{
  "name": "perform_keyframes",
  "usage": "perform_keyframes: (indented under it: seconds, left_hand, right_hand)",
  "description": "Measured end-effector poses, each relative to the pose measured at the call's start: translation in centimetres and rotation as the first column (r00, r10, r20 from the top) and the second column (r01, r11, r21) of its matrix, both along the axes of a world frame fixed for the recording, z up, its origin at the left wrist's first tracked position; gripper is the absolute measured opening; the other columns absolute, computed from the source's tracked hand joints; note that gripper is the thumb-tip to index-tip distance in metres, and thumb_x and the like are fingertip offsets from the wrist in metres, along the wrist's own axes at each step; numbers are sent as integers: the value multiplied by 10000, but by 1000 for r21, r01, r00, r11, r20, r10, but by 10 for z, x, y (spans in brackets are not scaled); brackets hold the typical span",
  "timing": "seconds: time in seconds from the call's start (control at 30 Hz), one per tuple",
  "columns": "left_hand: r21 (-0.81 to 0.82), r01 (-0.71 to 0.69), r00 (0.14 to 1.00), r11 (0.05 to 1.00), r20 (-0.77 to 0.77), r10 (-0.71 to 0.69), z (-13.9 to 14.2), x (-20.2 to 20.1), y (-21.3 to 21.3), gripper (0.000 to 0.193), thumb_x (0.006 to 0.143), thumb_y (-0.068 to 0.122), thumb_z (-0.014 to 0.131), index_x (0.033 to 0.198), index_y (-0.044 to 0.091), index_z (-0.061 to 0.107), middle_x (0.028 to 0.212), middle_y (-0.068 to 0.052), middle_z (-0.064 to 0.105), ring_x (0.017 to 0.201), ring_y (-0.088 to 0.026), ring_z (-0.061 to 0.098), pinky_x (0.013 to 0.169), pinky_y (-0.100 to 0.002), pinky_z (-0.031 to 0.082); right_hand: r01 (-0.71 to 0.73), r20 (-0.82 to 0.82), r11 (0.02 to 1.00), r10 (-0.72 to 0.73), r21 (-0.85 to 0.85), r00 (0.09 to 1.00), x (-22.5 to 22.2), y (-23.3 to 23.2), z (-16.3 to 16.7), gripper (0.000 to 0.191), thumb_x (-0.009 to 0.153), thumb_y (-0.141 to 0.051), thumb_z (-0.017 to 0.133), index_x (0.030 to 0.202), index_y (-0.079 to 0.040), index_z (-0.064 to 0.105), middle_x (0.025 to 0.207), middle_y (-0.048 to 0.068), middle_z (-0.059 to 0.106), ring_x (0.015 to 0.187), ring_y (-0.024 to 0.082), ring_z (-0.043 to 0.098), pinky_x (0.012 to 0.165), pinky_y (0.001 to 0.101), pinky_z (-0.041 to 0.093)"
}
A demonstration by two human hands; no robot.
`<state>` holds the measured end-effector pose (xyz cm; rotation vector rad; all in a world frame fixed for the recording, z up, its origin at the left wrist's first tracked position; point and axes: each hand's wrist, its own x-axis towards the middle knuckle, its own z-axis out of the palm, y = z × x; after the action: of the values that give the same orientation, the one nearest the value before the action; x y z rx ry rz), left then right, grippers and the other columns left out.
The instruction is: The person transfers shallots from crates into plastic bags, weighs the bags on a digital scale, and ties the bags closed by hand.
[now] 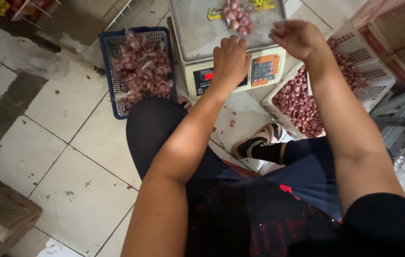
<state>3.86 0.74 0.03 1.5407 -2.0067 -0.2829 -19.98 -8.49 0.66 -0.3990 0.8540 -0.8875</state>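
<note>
Pale tiled floor (69,157), scattered with bits of red skin; the person sits low over a weighing scale (197,33) at the upper centre of the frame.

Left hand (230,61): flat, fingers together, resting on the scale's front edge above the display. It grasps nothing.

Right hand (297,37): raised at the pan's right edge, fingers loosely curled. Whether it pinches anything cannot be told.

On the pan, just beyond both hands, lies a small clear bag of shallots (237,16). Judgement: light, thin slippery film, firm round bulbs that shift inside; best gathered at the neck.

Outward: a blue basket (109,71) of filled bags at upper left, a white crate (371,90) of loose shallots at right.
</note>
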Motion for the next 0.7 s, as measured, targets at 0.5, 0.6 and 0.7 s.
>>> perform_keyframes:
  seconds: [0.5, 0.6, 0.7]
  left_hand:
    - [67, -76, 997, 995, -11, 77, -11, 21, -9, 304, 823, 277, 720, 1047, 77, 673, 1063, -93, 622, 1007, -302, 599, 767, -504, 502]
    - [113, -69, 998, 991, 14, 67, -11, 21, -9, 304, 852, 288, 720, 1061, 73, 671, 1074, -92, 620, 1031, -299, 599, 786, -499, 507]
    - [67, -81, 997, 994, 3, 81, -11, 22, -6, 309, 841, 280, 725, 1063, 72, 672, 1075, -96, 622, 1012, -302, 600, 767, -499, 507]
  right_hand:
    - [-39, -740, 961, -183, -272, 647, -16, 45, 4, 470, 1005, -142, 632, 1438, -3, 515, 1335, 141, 656, 1135, 264, 711, 900, 399, 609]
    - [-66, -731, 948, -194, -311, 655, -23, 45, -5, 510, 974, -75, 651, 1452, -7, 487, 1354, 139, 635, 1145, 264, 715, 911, 406, 625]
    - [-54, -731, 957, -180, -285, 658, -20, 43, -10, 545, 954, -50, 662, 1462, -17, 470, 1330, 159, 629, 1103, 266, 702, 897, 412, 615]
